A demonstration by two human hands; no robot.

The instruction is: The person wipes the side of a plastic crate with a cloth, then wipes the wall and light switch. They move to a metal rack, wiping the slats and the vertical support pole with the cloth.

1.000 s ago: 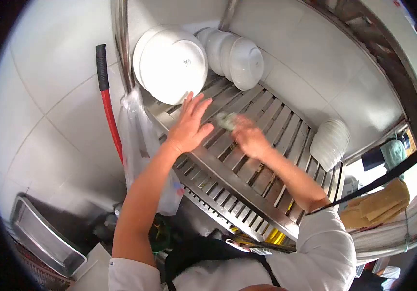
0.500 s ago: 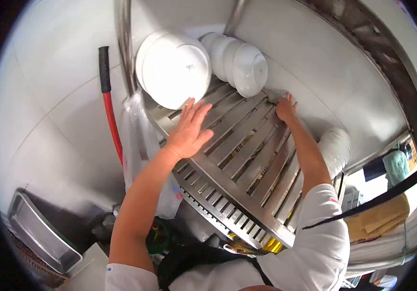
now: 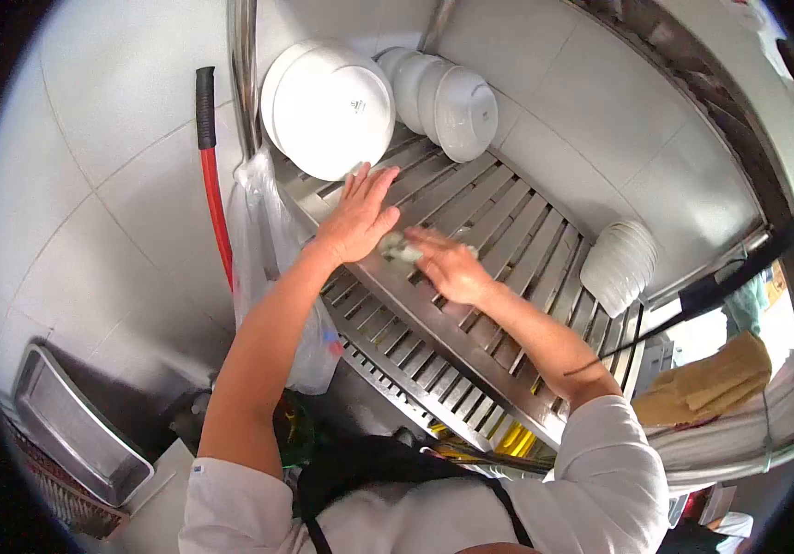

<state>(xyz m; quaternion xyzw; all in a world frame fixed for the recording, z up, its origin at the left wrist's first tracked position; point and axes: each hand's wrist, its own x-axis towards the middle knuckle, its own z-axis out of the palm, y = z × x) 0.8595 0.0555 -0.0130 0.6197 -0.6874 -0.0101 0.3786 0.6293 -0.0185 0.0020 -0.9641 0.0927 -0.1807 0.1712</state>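
Observation:
My right hand presses a pale, crumpled cloth against the slatted metal shelf, near its front left edge. The cloth is blurred and partly under the fingers. Just to its left, my left hand is open, fingers stretched, over the front rail. Its fingertips come close to the lower rim of the white plates standing on edge; whether they touch cannot be made out. Behind them stand several white bowls, tipped on their sides.
A stack of white bowls leans at the shelf's right end. A clear plastic bag hangs at the left post, beside a red handle with a black grip. Lower left is a metal tray; at right lies a brown towel.
My right hand has swept from the back of the shelf to the front left, bringing the cloth beside my left hand. The left hand stays open in nearly the same place.

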